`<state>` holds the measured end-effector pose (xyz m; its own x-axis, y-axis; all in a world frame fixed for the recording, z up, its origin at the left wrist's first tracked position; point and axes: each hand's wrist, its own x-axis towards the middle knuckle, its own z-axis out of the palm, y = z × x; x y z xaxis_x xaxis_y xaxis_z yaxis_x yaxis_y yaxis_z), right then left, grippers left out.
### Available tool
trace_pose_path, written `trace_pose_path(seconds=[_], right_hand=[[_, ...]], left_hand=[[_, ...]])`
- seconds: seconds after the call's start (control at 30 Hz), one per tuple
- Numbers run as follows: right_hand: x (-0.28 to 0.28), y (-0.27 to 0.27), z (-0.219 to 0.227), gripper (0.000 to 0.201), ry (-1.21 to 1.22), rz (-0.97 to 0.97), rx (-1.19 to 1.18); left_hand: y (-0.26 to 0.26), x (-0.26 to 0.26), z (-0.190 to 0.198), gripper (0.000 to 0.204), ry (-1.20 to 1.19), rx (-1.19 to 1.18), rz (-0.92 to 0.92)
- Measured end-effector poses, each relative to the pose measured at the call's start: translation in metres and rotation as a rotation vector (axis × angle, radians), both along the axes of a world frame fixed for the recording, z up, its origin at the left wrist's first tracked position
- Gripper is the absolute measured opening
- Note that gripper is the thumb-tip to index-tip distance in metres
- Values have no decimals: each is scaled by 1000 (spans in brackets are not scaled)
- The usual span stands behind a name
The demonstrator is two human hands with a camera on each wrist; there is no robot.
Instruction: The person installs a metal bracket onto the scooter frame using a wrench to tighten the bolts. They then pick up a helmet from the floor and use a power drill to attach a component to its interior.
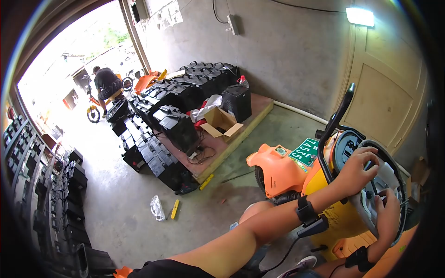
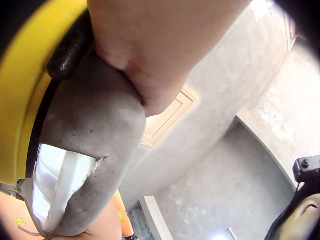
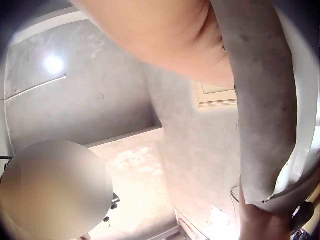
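A grey-covered seat (image 1: 402, 185) stands tipped up on the orange and yellow scooter (image 1: 273, 167), its pale underside facing the person. Bent fingers of my left hand (image 1: 356, 172) grip the seat near its upper part. Lower down, my right hand (image 1: 388, 214) pinches at the seat, with a small dark piece by its fingertips. In the left wrist view, the grey cover (image 2: 100, 110) lies over white material (image 2: 60, 180), below my left hand (image 2: 150, 55). In the right wrist view, my right hand (image 3: 170, 35) reaches behind the grey cover (image 3: 265, 100); its fingertips are hidden.
Rows of black batteries (image 1: 160, 160) stand on and beside a low platform (image 1: 259, 113), with an open cardboard box (image 1: 221, 124). A yellow-handled item (image 1: 174, 209) and clear plastic (image 1: 157, 208) lie on the floor. A person (image 1: 105, 81) sits near the doorway.
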<state>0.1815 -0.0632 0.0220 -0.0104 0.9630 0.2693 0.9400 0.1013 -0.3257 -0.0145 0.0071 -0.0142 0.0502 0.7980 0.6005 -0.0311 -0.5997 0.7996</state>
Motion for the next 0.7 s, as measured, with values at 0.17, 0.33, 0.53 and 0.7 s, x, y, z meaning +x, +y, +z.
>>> trace_pose_path(seconds=[0.17,0.33,0.53,0.7], right_hand=[[-9,-5,13,20,200,-31,-42],[-17,-12,18,19,265,137,157],[-31,-17,33,17,249,80,204],[-24,-10,26,14,211,1,247]], left_hand=[[-1,-2,2,16,-9,-3,-1],[1,-1,-1,17,7,58,39],[-1,-6,3,19,44,-22,-7],[-3,-8,5,18,28,-43,-27]])
